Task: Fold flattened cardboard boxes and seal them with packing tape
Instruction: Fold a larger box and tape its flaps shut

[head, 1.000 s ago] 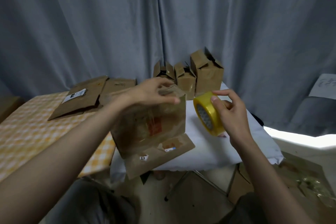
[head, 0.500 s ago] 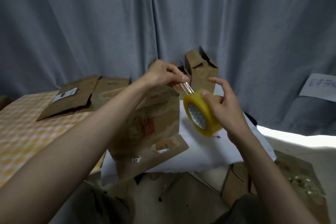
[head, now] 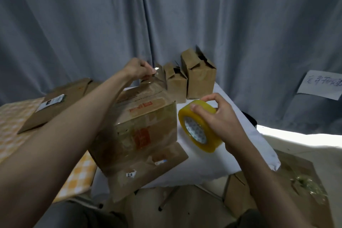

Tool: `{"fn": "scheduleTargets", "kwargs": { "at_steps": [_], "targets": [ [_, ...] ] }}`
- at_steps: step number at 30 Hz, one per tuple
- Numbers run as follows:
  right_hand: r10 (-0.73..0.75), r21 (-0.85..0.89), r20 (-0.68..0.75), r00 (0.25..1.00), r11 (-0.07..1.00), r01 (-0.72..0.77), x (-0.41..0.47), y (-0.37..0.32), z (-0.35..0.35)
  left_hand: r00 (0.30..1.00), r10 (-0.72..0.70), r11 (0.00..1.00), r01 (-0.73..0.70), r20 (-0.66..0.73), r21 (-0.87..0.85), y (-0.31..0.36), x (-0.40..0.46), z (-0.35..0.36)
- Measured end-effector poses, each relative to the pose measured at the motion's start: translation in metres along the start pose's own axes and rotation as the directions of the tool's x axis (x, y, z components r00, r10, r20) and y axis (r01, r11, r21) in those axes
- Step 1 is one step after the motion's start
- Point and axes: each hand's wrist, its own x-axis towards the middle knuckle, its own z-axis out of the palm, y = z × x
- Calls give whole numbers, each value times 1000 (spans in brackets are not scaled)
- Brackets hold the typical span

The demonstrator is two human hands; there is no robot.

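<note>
Cardboard box, the brown one being worked on, stood on the white-covered counter in the middle of the view, its front flap lying open toward the person and a strip of clear tape glinting across its top and front face. At the far top edge of this box the left hand was closed in a pinch on the shiny end of the tape, thumb and fingertips pressed together. Just to the right of the box, the right hand gripped the yellow tape roll, fingers curled over its outer band and the thumb on the near rim; the roll was tilted, its patterned core facing the camera, apart from the box wall. Behind, against the grey curtain, three smaller folded boxes stood in a row with their top flaps loose. To the left, flattened cardboard sheets lay on a yellow checked cloth. A sheet of paper with handwriting hung at the far right.
</note>
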Motion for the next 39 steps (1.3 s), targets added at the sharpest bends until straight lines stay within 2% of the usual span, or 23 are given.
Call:
{"fn": "scheduleTargets", "kwargs": {
  "at_steps": [7,17,22,24,26,28,30,32,35,37,39],
  "targets": [
    [-9,-5,14,1000,1000,10,16,0,16,992,-89,996,86,92,36,-19,12,9],
    [8,12,55,998,1000,-8,27,10,30,983,-157,982,145,96,122,-27,21,11],
    [47,43,107,993,998,-52,25,18,34,932,-308,930,253,190,267,-18,14,12],
    [71,97,140,988,992,-85,21,23,37,890,-392,880,289,233,376,-14,9,12],
    [85,168,167,982,979,-113,17,26,39,860,-443,859,326,253,395,-15,3,14],
    [88,205,186,979,971,-126,15,26,40,912,-365,871,264,189,414,-17,0,17],
    [90,220,199,976,966,-134,12,25,41,982,-182,832,126,52,540,-23,3,18],
    [89,245,194,977,960,-136,9,24,42,998,-55,787,46,-4,615,-19,-10,20],
    [87,292,170,982,947,-134,1,24,49,989,102,737,-146,106,660,-8,-45,33],
    [77,304,168,983,944,-126,-5,23,59,971,106,717,-225,216,660,-3,-70,43],
    [69,319,188,980,939,-127,-11,21,74,971,44,700,-198,235,686,-6,-83,49]
  ]
}}
